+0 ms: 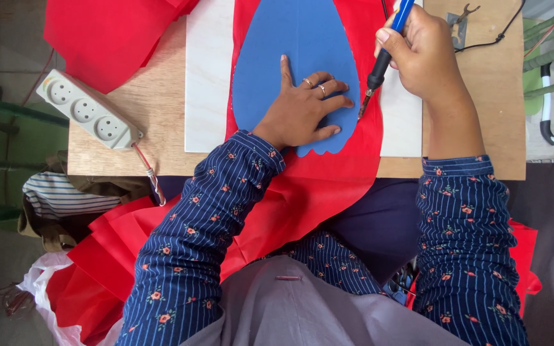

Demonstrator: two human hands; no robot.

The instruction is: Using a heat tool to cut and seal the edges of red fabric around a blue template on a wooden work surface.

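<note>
My left hand [306,109] lies flat with fingers spread on a blue oval template [290,45], pressing it onto a red sheet [309,186] that drapes off the table toward my lap. My right hand [421,54] grips a blue-handled hot cutting tool [383,57]. Its metal tip touches the red sheet at the template's right edge, beside my left fingertips. A white board [208,77] lies under the red sheet.
A white power strip [88,110] sits at the wooden table's [155,109] left edge. More red sheets [107,35] lie at the back left and in a pile [97,269] by my left knee. A metal clip and black cable [466,19] are at the back right.
</note>
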